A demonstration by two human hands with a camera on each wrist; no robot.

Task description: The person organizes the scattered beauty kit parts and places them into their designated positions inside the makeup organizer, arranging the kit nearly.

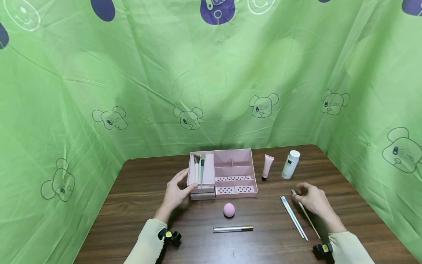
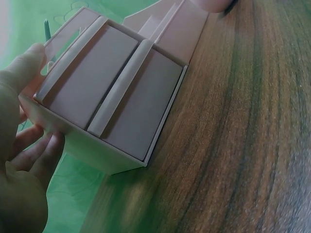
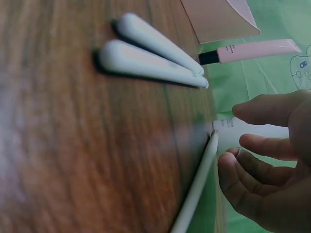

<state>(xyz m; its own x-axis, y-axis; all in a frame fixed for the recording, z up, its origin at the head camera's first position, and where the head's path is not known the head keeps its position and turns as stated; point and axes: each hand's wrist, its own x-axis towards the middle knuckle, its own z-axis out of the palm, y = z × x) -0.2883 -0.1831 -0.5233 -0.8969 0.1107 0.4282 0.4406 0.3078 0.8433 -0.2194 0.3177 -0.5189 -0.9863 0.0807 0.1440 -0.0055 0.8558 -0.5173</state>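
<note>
My left hand (image 1: 174, 190) grips the front left corner of a pink makeup organizer (image 1: 202, 190), thumb at the top front edge and fingers against the side wall. Two drawers (image 2: 92, 73) in its front are closed. Two makeup brushes (image 1: 202, 165) lie on its left top section, bristles toward the back. My right hand (image 1: 313, 200) hovers over the far end of a slim pale stick (image 1: 310, 220) lying on the table. Its thumb and fingers (image 3: 262, 109) are parted, with the stick's tip just beyond them. Two white sticks (image 1: 293, 218) lie side by side to its left.
Behind the right hand stand a white bottle (image 1: 290, 167) and a pink tube (image 1: 267, 167) with a black cap. A pink ball-shaped item (image 1: 229, 210) and a silver tube (image 1: 232, 229) lie before the organizer on the wooden table (image 1: 132, 220). Green curtains (image 1: 214, 73) surround it.
</note>
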